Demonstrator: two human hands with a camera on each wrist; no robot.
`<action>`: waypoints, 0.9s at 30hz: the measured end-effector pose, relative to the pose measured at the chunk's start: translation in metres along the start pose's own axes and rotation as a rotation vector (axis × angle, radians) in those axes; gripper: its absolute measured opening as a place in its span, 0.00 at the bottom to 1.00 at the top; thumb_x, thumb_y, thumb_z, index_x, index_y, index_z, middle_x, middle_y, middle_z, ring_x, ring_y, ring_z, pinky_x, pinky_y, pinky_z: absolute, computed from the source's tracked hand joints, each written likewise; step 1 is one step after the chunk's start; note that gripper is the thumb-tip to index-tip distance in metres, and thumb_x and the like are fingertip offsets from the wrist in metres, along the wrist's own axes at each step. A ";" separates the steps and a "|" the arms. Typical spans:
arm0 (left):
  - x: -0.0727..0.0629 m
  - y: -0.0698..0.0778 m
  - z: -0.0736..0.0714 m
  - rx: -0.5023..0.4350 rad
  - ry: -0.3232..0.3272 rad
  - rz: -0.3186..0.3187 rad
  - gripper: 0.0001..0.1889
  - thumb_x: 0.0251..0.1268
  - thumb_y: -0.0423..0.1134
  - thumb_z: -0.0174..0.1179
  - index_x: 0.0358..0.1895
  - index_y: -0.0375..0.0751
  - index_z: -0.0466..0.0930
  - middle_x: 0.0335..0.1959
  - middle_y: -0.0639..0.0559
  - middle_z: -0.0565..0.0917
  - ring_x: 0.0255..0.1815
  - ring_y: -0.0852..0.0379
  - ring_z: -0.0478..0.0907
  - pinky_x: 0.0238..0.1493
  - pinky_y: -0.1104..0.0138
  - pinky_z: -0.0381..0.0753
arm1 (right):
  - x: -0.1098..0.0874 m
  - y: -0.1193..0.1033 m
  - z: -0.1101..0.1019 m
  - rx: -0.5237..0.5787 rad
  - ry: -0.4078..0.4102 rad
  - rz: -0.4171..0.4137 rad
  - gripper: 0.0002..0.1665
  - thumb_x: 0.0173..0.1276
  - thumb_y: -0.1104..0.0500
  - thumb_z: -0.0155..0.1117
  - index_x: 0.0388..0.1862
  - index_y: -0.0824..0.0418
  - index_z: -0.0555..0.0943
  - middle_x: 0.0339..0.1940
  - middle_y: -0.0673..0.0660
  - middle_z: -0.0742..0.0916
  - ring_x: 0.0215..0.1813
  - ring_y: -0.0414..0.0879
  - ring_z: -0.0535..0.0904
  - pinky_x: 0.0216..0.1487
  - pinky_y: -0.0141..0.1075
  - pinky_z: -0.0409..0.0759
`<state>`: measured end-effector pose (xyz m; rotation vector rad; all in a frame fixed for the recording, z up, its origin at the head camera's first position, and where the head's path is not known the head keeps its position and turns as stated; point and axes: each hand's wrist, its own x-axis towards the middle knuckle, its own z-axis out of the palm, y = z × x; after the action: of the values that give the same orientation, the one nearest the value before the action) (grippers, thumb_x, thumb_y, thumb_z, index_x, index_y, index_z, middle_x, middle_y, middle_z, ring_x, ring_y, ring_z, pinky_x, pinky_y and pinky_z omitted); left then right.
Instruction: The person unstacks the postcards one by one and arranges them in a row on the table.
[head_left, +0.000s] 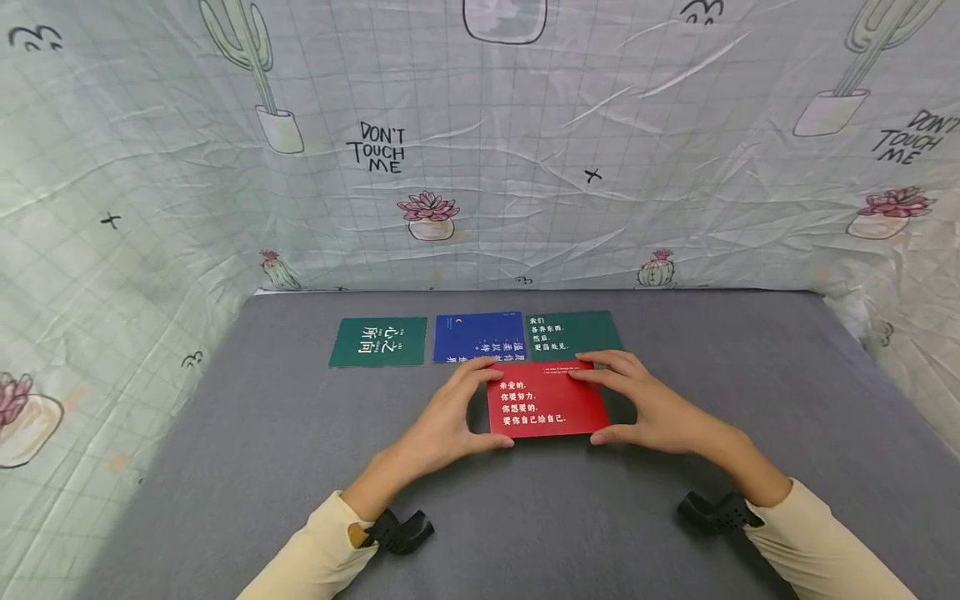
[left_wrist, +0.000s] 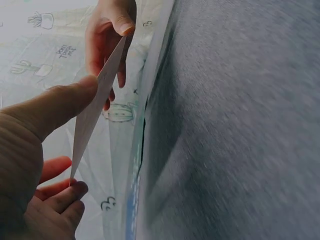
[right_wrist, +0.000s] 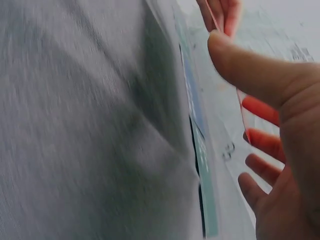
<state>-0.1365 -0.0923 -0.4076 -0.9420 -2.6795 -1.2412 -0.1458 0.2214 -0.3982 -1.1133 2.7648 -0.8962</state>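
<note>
A red card (head_left: 550,400) with white writing is held up off the table between both hands. My left hand (head_left: 448,412) pinches its left side, thumb at the near corner and fingers at the far edge. At the other side my right hand (head_left: 651,400) grips it likewise, thumb below and fingertips on the far edge. In the left wrist view the card (left_wrist: 97,107) is seen nearly edge-on, its pale back showing. The right wrist view shows only a thin red edge of it, beside the right thumb (right_wrist: 250,67).
Behind the red card, a green card (head_left: 380,342), a blue card (head_left: 478,335) and a second green card (head_left: 573,330) lie in a row on the grey tabletop (head_left: 300,467). A patterned cloth (head_left: 510,208) hangs behind and at the sides.
</note>
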 end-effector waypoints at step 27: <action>0.054 0.024 0.032 0.003 -0.062 -0.038 0.45 0.48 0.46 0.74 0.70 0.43 0.62 0.72 0.50 0.58 0.70 0.52 0.57 0.62 0.54 0.69 | -0.023 0.041 -0.051 -0.061 -0.009 0.001 0.44 0.54 0.51 0.76 0.69 0.51 0.69 0.72 0.55 0.63 0.69 0.51 0.54 0.46 0.48 0.81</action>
<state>-0.1607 -0.0304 -0.3977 -0.9492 -2.7582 -1.2348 -0.1661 0.2854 -0.3808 -1.1214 2.8031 -0.8103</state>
